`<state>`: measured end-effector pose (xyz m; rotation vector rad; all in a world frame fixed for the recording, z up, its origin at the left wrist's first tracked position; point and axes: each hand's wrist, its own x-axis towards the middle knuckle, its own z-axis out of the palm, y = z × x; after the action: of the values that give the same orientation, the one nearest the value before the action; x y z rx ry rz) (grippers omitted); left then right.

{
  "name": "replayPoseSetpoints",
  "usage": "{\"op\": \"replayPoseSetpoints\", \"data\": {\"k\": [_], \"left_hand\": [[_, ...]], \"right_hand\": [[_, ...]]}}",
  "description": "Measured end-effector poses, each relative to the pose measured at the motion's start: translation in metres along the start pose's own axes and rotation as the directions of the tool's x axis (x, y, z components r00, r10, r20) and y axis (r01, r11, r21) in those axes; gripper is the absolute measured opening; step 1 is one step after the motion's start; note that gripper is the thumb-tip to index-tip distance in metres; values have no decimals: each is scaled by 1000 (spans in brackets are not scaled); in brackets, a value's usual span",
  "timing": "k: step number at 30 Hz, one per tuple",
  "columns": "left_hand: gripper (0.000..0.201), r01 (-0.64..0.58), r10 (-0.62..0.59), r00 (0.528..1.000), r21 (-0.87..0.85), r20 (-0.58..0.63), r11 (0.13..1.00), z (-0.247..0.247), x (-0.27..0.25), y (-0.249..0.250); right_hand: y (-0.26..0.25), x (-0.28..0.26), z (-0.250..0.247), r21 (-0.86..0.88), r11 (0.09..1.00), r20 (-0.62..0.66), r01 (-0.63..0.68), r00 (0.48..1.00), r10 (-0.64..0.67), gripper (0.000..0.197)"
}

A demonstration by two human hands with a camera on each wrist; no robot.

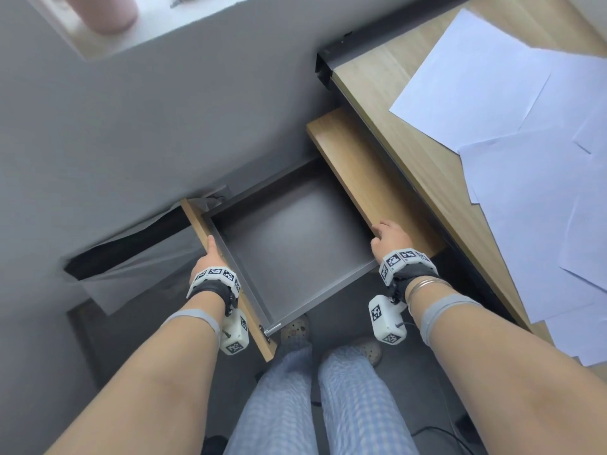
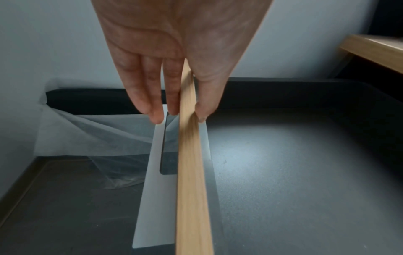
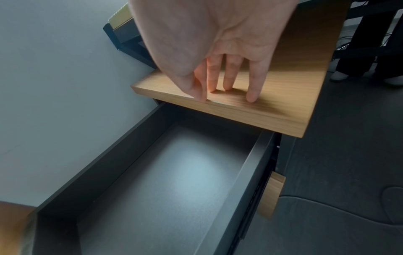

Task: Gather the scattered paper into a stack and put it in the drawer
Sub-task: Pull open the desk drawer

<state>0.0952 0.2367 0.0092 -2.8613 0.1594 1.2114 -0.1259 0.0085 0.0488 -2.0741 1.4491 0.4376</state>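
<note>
Several white paper sheets (image 1: pixel 476 87) lie scattered and overlapping on the wooden desk (image 1: pixel 371 100) at the right. Below the desk's left end, a grey drawer (image 1: pixel 289 238) is pulled out, and nothing lies inside it (image 3: pixel 174 189). My left hand (image 1: pixel 210 254) pinches the top edge of the drawer's wooden front (image 2: pixel 191 172), thumb on the inside and fingers outside (image 2: pixel 187 110). My right hand (image 1: pixel 389 234) rests with straight fingers on the wooden cabinet top (image 1: pixel 348 165) above the drawer, and it holds nothing (image 3: pixel 226 93).
A black bin with a clear plastic liner (image 1: pixel 131 254) stands against the wall left of the drawer. My legs and shoes (image 1: pixel 295 326) are under the drawer's near corner. A pink cup (image 1: pixel 108 11) sits on the sill. Another person's legs (image 3: pixel 359 51) stand beyond the cabinet.
</note>
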Motion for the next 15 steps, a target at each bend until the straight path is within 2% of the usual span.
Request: {"op": "replayPoseSetpoints", "data": {"k": [4, 9, 15], "left_hand": [[88, -24, 20, 999, 86, 45, 996, -11, -10, 9], [72, -61, 52, 997, 145, 63, 988, -36, -25, 33], [43, -262, 258, 965, 246, 49, 933, -71, -63, 92]], "right_hand": [[-4, 0, -3, -30, 1000, 16, -3, 1000, 3, 45], [-13, -4, -12, -56, 998, 68, -38, 997, 42, 44], [-29, -17, -46, -12, 999, 64, -35, 997, 35, 36]]}}
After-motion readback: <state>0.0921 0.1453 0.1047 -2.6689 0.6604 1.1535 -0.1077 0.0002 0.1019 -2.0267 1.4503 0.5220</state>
